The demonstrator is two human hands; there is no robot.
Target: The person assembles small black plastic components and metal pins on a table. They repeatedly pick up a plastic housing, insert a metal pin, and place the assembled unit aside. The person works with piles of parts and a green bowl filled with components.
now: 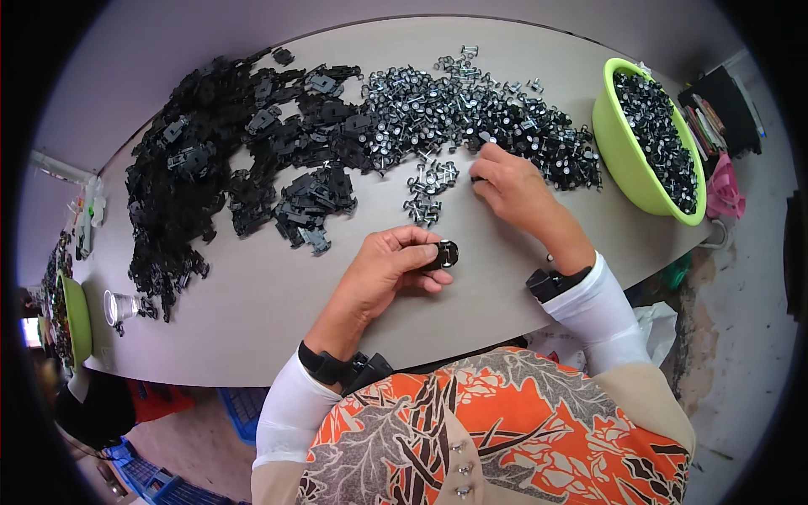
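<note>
My left hand (389,268) is closed round a small black toy car chassis (446,255), with the thumb on top and a pale wheel axle showing in it. Farther right, my right hand (515,192) reaches to the near edge of a heap of small wheel axles (412,101), bright on the left and darker on the right. Its fingers are bent together beside the heap; what they hold, if anything, is mostly hidden. A small cluster of silvery wheel axles (429,189) lies between the hands. To the left spreads a big pile of black plastic chassis (189,164).
A lime-green basin (613,139) full of wheel axles stands at the table's right end. One loose wheel piece (550,257) lies by my right forearm. A clear cup (118,308) is at the left edge. Another green basin (77,320) sits beyond the table's left end.
</note>
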